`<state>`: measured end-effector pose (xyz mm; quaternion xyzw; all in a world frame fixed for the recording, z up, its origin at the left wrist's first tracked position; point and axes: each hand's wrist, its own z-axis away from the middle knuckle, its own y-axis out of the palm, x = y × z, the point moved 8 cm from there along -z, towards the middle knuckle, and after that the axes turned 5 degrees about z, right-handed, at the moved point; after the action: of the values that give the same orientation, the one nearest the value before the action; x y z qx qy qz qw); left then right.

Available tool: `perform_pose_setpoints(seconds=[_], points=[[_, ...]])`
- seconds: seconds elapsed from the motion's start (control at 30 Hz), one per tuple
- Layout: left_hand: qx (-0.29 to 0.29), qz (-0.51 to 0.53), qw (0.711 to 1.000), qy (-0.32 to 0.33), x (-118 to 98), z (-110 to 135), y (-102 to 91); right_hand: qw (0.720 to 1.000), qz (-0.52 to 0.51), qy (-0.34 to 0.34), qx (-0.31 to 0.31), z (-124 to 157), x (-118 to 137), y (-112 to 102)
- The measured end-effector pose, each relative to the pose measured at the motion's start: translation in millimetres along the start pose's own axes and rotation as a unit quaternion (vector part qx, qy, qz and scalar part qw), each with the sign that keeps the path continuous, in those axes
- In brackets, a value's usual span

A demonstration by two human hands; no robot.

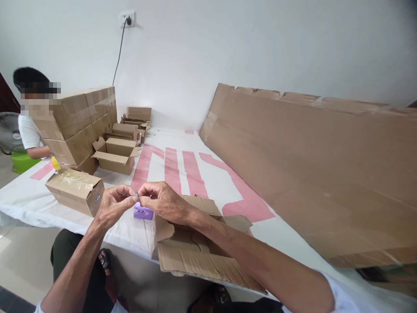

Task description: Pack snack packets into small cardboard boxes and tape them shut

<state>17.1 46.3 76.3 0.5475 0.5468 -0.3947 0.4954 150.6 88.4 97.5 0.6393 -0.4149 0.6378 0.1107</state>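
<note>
My left hand and my right hand meet over the near part of the table, thumbs and forefingers pinched together. Between the fingertips is a small dark grey piece, too tiny to name. Just beneath them sits a purple box, partly covered by my right hand. An open cardboard box stands under my right forearm, its flaps spread; the forearm hides part of its inside. Left of my left hand lies a closed, taped cardboard box.
Stacked taped cartons stand at the left, beside a seated person. Several open cardboard boxes line up near them. A large cardboard sheet leans along the right. A white cloth with red print covers the table.
</note>
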Motion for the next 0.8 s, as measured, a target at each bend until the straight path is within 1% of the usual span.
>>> perform_pose_setpoints(seconds=[0.13,0.27,0.37,0.5,0.67,0.8], points=[[-0.005,-0.003,1.0,0.003,-2.7,-0.3,-3.3,1.0,-0.005,0.0,0.003,-0.4,1.8,0.2],[0.016,0.02,1.0,-0.003,-0.3,-1.3,-5.3,1.0,-0.017,0.01,0.014,-0.4,4.9,0.9],[0.022,0.042,0.999,-0.003,2.2,-2.8,-9.1,0.999,-0.031,0.015,0.012,-1.8,6.9,0.0],[0.011,0.073,0.997,0.0,0.7,-4.0,-14.9,0.999,-0.046,0.02,0.008,-6.9,5.3,0.5],[-0.009,0.088,0.996,-0.004,-3.2,-2.1,-21.1,0.997,-0.068,0.028,0.001,-15.9,-2.1,4.7],[-0.019,0.104,0.994,0.0,-4.0,-0.8,-29.0,0.996,-0.08,0.027,0.002,-20.6,-3.0,7.7]])
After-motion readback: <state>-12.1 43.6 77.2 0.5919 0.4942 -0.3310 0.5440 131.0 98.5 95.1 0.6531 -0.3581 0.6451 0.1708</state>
